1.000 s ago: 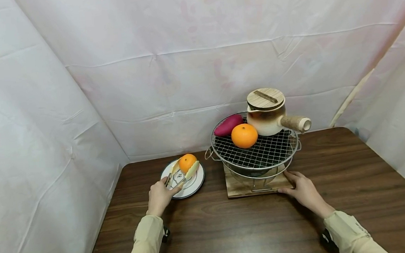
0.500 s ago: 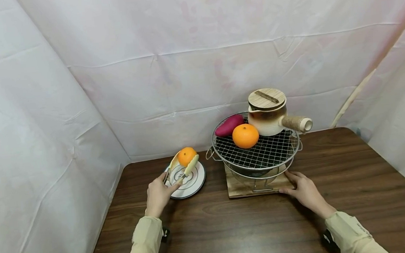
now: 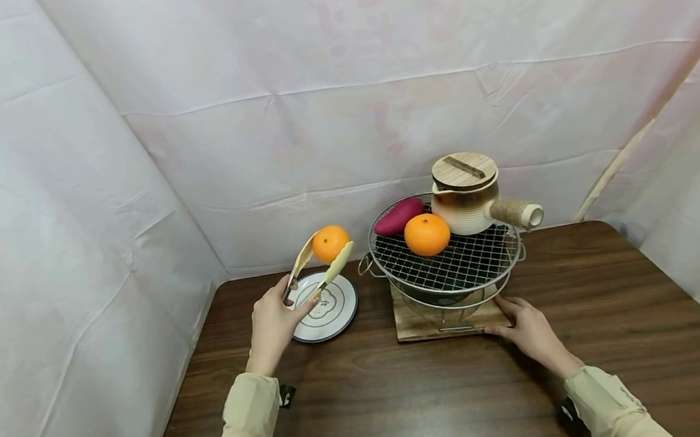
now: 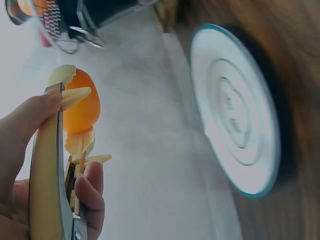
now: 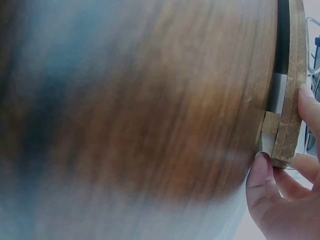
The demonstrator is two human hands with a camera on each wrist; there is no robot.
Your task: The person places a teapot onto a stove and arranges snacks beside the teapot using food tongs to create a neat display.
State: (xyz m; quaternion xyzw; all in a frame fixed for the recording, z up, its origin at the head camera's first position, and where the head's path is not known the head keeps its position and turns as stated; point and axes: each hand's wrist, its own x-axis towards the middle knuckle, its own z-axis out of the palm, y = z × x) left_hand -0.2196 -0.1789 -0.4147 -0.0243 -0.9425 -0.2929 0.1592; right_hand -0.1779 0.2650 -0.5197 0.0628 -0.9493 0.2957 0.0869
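Note:
My left hand (image 3: 272, 324) grips a pair of cream-tipped tongs (image 3: 336, 264) between thumb and fingers. An orange mandarin (image 3: 330, 243) is held between the tong tips, raised above a white plate (image 3: 320, 332) with a dark rim. In the left wrist view the tong arms (image 4: 46, 175) lie along the hand, and the mandarin (image 4: 82, 107) sits between the tips, apart from the plate (image 4: 202, 65). My right hand (image 3: 530, 333) holds the near right corner of a wooden board (image 3: 414, 329), its thumb and fingers on either side of the edge (image 5: 290, 120).
On the board stands a round grill with a wire mesh (image 3: 453, 269). It bears a purple sweet potato (image 3: 400, 216), a second mandarin (image 3: 427, 235) and a lidded pot (image 3: 463, 209) whose handle (image 3: 513, 212) juts right. White curtains (image 3: 258, 150) enclose the brown table (image 3: 402, 406).
The tongs in my left hand have lifted the mandarin off the plate, up and slightly to the right. My right hand has stayed at the board's corner.

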